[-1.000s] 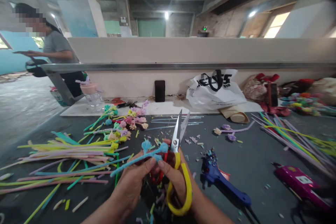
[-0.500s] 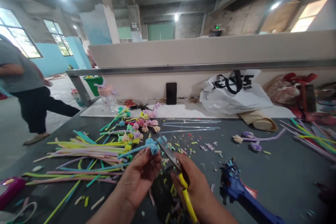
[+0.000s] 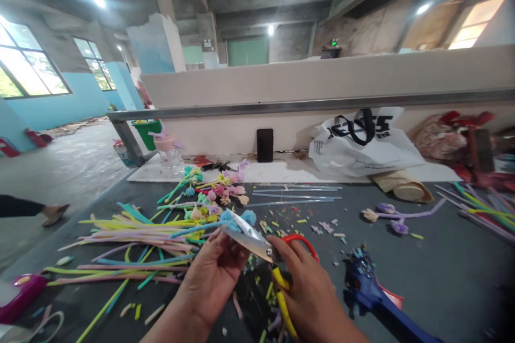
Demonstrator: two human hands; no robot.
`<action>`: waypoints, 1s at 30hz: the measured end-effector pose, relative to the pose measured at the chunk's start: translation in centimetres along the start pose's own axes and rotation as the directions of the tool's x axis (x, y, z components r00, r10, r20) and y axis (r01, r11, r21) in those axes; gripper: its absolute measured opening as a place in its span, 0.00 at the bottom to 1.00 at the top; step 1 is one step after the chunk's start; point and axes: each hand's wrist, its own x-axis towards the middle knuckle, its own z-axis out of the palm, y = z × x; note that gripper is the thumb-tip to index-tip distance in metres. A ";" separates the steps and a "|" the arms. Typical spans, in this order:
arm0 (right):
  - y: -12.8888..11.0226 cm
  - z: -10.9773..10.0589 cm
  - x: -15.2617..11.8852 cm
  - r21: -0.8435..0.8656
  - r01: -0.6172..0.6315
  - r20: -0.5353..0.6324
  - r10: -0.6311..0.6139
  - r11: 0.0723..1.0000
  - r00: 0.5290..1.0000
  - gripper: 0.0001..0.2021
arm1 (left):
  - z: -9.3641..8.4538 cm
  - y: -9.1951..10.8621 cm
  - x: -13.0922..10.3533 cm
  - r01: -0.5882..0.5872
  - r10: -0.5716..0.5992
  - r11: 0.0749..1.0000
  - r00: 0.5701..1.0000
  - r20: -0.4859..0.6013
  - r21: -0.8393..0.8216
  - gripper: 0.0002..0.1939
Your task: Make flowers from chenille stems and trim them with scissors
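My left hand point(image 3: 217, 268) pinches a blue fuzzy stem flower point(image 3: 230, 220) whose stem points left. Scissors point(image 3: 257, 244) with red and yellow handles are in my right hand point(image 3: 308, 284), fingers wrapped round them. The blades lie across the blue flower, slightly apart. To the left is a pile of pastel fuzzy stems point(image 3: 132, 230), and finished-looking pink and purple flowers point(image 3: 225, 190) lie just behind the hands. Small cut bits are scattered around and beneath the scissors.
A blue glue gun point(image 3: 374, 300) lies at the right, near purple flowers point(image 3: 398, 225). Behind stand a black phone point(image 3: 265, 145), a white bag point(image 3: 362, 142) and a clear cup point(image 3: 169, 155). A magenta object point(image 3: 22, 295) is at the left edge. A person's foot point(image 3: 55, 213) shows at far left.
The scissors have turned broadside, their blades now over the blue flower, and the red handle shows. The person at the left has walked mostly out of view.
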 end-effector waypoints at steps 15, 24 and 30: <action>-0.2 0.0 0.1 0.003 -0.024 0.096 0.023 1.000 0.995 0.26 | -0.9 -0.5 0.1 0.023 -0.025 0.999 0.998 0.058 0.042 0.07; 0.5 0.6 -0.2 0.040 0.004 0.083 -0.007 0.999 0.997 0.27 | -0.9 -0.4 0.1 0.034 -0.038 0.998 0.996 0.087 0.043 0.06; 0.9 1.1 -0.2 0.118 0.014 0.083 -0.024 0.993 0.996 0.26 | -1.1 -0.4 0.1 0.010 -0.015 0.997 0.998 0.068 0.077 0.05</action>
